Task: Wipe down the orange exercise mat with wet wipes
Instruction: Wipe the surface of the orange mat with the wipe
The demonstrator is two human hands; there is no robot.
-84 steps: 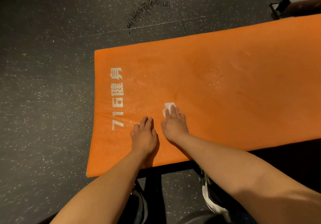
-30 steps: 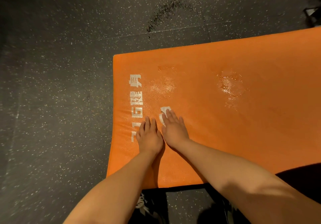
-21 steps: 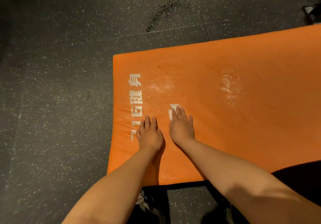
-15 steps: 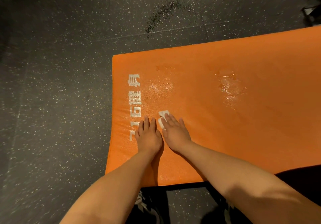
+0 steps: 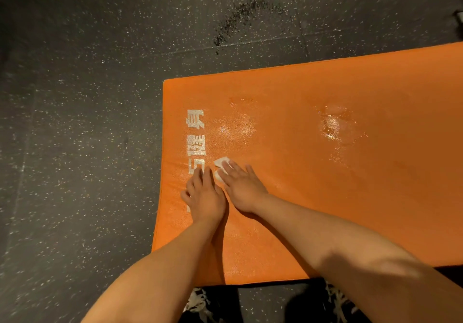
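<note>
The orange exercise mat [image 5: 325,172] lies across the dark floor, its left end near the frame's middle, with white printed characters along that end. My right hand [image 5: 243,187] lies flat with straight fingers pressing a small white wet wipe [image 5: 221,166] onto the mat beside the lettering; most of the wipe is hidden under the fingers. My left hand [image 5: 204,197] rests flat on the mat just left of it, covering the lower characters. Wet shiny patches show on the mat farther out.
Dark speckled rubber floor [image 5: 75,147] surrounds the mat, with a darker stain [image 5: 240,19] beyond its far edge. My shoes [image 5: 198,302] stand at the near edge of the mat. A dark object sits at the top right corner.
My right hand slid the wipe right, then back left beside the lettering. My left hand stayed planted on the mat, shifting slightly left over the characters.
</note>
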